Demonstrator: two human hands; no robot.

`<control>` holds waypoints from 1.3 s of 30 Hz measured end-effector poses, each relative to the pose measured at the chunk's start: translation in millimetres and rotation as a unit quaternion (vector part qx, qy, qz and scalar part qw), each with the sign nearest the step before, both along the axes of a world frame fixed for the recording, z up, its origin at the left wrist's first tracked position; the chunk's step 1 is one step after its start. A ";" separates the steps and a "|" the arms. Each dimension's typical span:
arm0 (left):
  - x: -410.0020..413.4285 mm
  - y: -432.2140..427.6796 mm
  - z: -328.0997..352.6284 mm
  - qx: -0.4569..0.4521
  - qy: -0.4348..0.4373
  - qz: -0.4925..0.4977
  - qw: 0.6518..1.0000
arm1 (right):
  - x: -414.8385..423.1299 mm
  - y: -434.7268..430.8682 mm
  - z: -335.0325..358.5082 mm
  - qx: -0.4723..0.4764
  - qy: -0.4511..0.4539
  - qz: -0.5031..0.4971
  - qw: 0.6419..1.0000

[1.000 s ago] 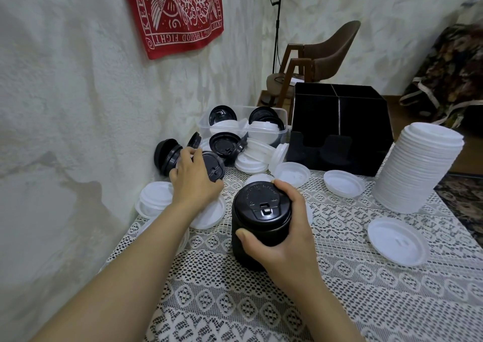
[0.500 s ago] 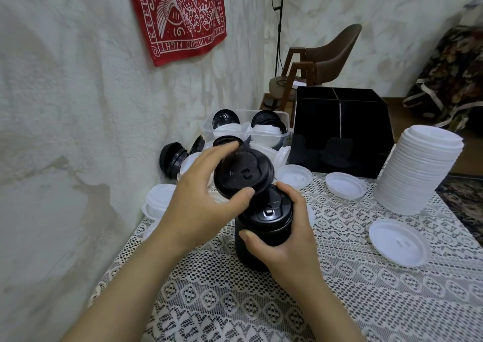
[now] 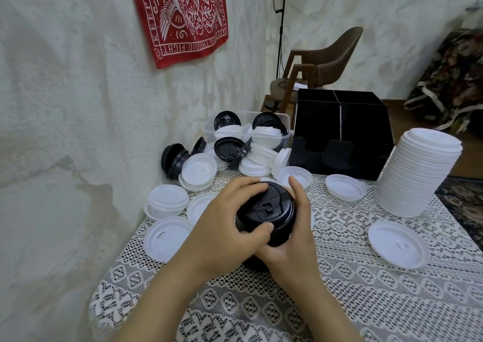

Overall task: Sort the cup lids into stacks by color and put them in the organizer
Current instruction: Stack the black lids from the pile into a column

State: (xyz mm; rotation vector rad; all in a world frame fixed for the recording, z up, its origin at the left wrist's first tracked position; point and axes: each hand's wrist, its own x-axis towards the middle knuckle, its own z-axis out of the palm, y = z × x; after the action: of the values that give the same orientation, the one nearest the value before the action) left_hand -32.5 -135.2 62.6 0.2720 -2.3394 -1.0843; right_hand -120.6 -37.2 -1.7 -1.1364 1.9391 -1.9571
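Fingers [image 3: 247, 185] around black lid stack [image 3: 275, 204]

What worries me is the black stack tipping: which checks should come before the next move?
1. Top lid seated flat: cannot tell, fingers cover its rim.
2. Grip: ok, left hand holds the top lid, right hand wraps the black stack.
3. Stack base on the table: cannot tell, hidden.
4. Way to organizer: not ok, white lids lie between.
5. All black lids gathered: not ok, some lie loose at the back.
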 end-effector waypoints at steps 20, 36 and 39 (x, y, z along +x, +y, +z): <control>-3.0 29.6 -24.7 0.157 0.048 0.061 0.984 | 2.0 2.8 6.9 0.025 -0.010 0.013 1.000; 25.7 10.2 -29.7 0.221 0.076 0.088 0.968 | 22.6 -19.7 7.7 0.004 0.003 0.058 0.998; 34.3 1.0 -28.7 0.223 0.076 0.087 0.968 | 30.4 -26.8 8.0 0.007 0.010 0.070 0.997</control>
State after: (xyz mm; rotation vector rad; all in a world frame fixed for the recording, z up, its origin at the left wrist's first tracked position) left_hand 1.8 -134.2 33.9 0.5292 -1.8765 -1.4756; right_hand -90.1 -64.0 6.3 -1.2564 1.8253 -1.8633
